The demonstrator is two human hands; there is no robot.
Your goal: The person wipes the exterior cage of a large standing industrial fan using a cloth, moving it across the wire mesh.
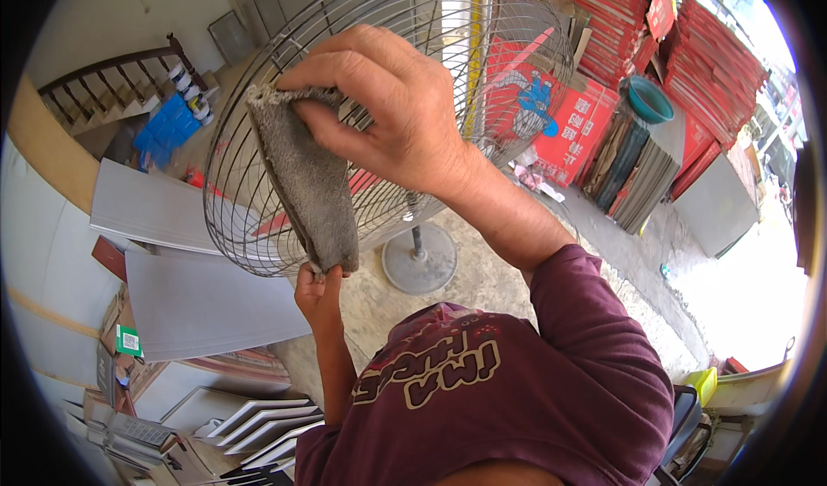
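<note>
A folded grey cloth (314,180) with a fuzzy, frayed edge hangs lengthwise between my hands. My right hand (388,111) pinches its upper end between thumb and fingers. Lower down, my left hand (320,295) grips the cloth's bottom end; part of its fingers is hidden behind the fabric. Just beyond both hands stands a large pedestal fan with a round wire cage (226,202). The cloth covers part of the cage, and I cannot tell whether they touch. The fan's round base (419,259) rests on the concrete floor.
Large grey boards (198,305) lie to the left, with a row of white panels (263,426) nearer me. Red cartons (719,64) are stacked at the far right, beside a teal basin (649,100) on upright sheets. Blue packages (168,128) sit near a stair railing (112,72).
</note>
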